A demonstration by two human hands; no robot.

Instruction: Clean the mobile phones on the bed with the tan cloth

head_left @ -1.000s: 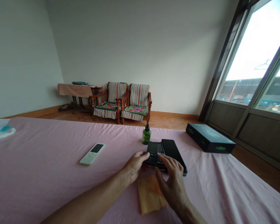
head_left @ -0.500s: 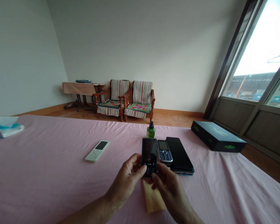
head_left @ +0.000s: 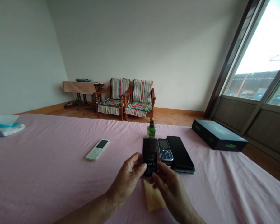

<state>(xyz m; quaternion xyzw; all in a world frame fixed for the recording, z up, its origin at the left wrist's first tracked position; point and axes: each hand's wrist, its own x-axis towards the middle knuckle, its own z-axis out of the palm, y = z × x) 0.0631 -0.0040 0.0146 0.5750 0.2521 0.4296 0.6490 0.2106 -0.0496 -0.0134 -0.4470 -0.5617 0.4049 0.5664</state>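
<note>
Both hands hold a black keypad phone (head_left: 149,153) upright above the pink cloth. My left hand (head_left: 128,179) grips its lower left edge with thumb and fingers. My right hand (head_left: 169,189) pinches its lower right edge. Just right of it on the cloth lie a second small keypad phone (head_left: 165,150) and a larger black smartphone (head_left: 180,153). A yellow-orange cloth (head_left: 154,197) lies under my hands. A small green bottle (head_left: 151,130) stands behind the phones.
A white phone (head_left: 98,149) lies to the left on the pink-covered table (head_left: 49,174). A dark box (head_left: 218,135) sits at the right edge. A white and blue packet (head_left: 4,126) is far left. Two wooden armchairs (head_left: 126,99) and a window (head_left: 263,59) stand beyond.
The black keypad phone was lifted off the table from beside the other phones and now stands in both hands. The view shifted slightly.
</note>
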